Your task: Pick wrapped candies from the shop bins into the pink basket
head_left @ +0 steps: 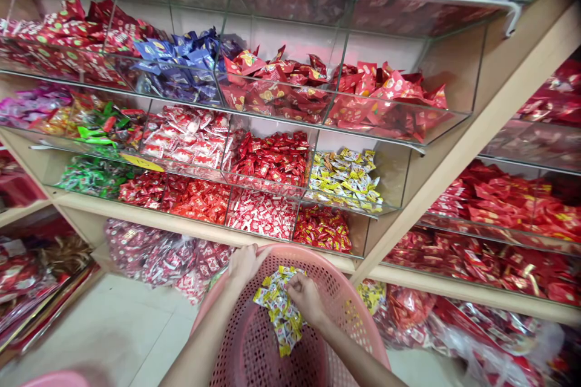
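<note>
A pink perforated plastic basket (363,314) stands tilted in front of me, below the candy shelves. My left hand (244,265) is closed around its far rim, thumb along the edge. Inside the basket is a pile of yellow-and-white wrapped candies (284,317). My right hand (306,297) reaches in at the right side of that pile, fingers curled and pinched against the candies. Its fingertips are partly hidden, so how many candies it holds does not show. Similar yellow-and-white candies (345,178) fill a clear shelf bin above.
Clear bins hold red candies (270,160), blue packets (181,60) and green candies (93,175). A wooden divider (454,157) slants at right. Bagged candies (167,251) lie under the lowest shelf. Another pink container (57,380) shows on the tiled floor (131,320).
</note>
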A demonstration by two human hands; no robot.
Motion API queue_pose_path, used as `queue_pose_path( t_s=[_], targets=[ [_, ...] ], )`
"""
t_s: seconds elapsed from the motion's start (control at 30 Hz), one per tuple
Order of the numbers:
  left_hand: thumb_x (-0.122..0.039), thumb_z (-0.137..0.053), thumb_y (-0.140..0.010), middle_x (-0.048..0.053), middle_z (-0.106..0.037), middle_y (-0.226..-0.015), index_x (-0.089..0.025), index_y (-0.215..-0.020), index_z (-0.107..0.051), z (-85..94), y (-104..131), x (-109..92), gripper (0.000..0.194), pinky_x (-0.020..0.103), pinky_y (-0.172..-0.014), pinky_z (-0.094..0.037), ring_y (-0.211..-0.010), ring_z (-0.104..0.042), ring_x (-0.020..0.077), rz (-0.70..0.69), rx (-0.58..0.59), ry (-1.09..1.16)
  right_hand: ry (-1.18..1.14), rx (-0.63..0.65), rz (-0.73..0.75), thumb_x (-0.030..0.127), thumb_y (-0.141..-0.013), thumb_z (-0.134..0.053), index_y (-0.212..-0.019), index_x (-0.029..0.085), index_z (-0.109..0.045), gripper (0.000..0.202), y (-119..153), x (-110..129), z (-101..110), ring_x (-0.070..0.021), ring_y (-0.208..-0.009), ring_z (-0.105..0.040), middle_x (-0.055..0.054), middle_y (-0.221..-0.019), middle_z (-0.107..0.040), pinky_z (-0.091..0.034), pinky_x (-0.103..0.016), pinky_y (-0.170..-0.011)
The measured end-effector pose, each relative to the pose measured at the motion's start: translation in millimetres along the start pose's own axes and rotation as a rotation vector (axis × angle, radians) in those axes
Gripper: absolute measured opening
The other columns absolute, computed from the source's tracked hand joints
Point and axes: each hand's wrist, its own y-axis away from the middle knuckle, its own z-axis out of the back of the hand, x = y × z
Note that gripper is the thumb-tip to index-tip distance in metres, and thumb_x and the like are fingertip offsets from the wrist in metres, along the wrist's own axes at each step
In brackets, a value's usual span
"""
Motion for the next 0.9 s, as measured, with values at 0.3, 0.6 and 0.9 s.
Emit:
queue_pose_path(
  t_s=[0.3, 0.6, 0.9],
  targets=[
    [-0.070, -0.014, -0.078, 0.013, -0.068, -0.083, -0.017, -0.084, -0.063, -2.0, 0, 0, 0.072, 0.036, -0.072, -0.046, -0.082, -0.063, 0.0273, -0.026, -0.032, -0.018, 0.182, -0.051, 0.010, 0.020, -0.070, -0.049, -0.060, 0.019, -0.051, 0.010, 9, -4, -4, -0.0132, -0.061, -0.053, 0.001, -0.062, -0.058, -0.036, -0.022, -0.059],
    [-0.071, -0.014, -0.078, 0.013, -0.068, -0.083, -0.017, -0.085, -0.063, -2.2, 0, -2, 0.072, 0.036, -0.072, -0.045, -0.084, -0.063, 0.0277, -0.024, -0.028, -0.024, 0.316, -0.051, -0.001, 0.014, -0.069, -0.048, -0.061, 0.019, -0.051, 0.010, 17, -5, -1, -0.0138, -0.069, -0.053, 0.000, -0.068, -0.057, -0.035, -0.021, -0.063],
    [-0.070, -0.015, -0.079, 0.014, -0.067, -0.084, -0.016, -0.089, -0.063, -1.6, 0, 1, 0.073, 0.032, -0.074, -0.045, -0.084, -0.063, 0.0255, -0.011, -0.018, -0.009, 0.421, -0.030, -0.036, 0.010, -0.065, -0.050, -0.057, 0.020, -0.053, 0.013, 26, 7, 4, -0.0141, -0.065, -0.052, 0.000, -0.067, -0.056, -0.031, -0.022, -0.057]
  ],
)
